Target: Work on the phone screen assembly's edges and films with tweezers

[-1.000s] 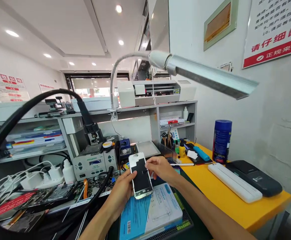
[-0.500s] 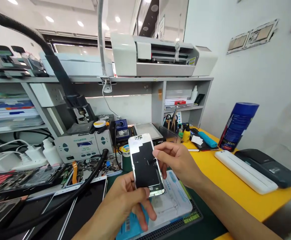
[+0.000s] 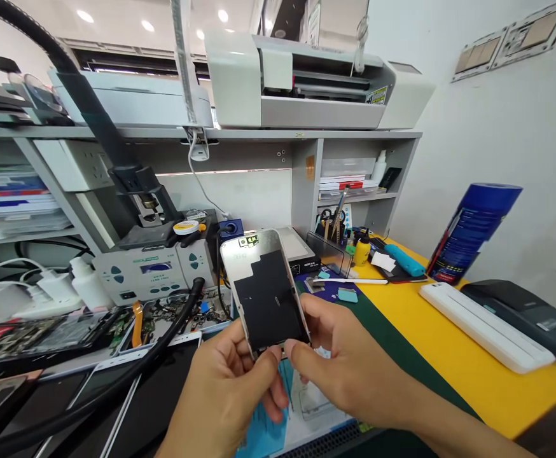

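A phone screen assembly (image 3: 271,299), with a metal back plate and a black sheet stuck on it, is held up and tilted above the bench. My left hand (image 3: 233,375) grips its lower left edge, the thumb on the bottom end. At the lower right edge, my right hand (image 3: 338,353) closes on it too, its thumb tip near the left thumb. Below the hands lies a white and blue printed sheet (image 3: 306,404) on a dark green mat (image 3: 397,343). The part's bottom end is mostly covered by my thumbs.
Several dismantled phones and screens (image 3: 158,394) lie at the left under a thick black hose (image 3: 163,350). A grey control unit (image 3: 151,273) stands behind. On the yellow table (image 3: 469,356) are a white bar-shaped device (image 3: 485,324) and a blue can (image 3: 473,232).
My right hand has gone from the screen's upper right edge down to its bottom end. The screen assembly is tilted more upright, and the camera view has shifted.
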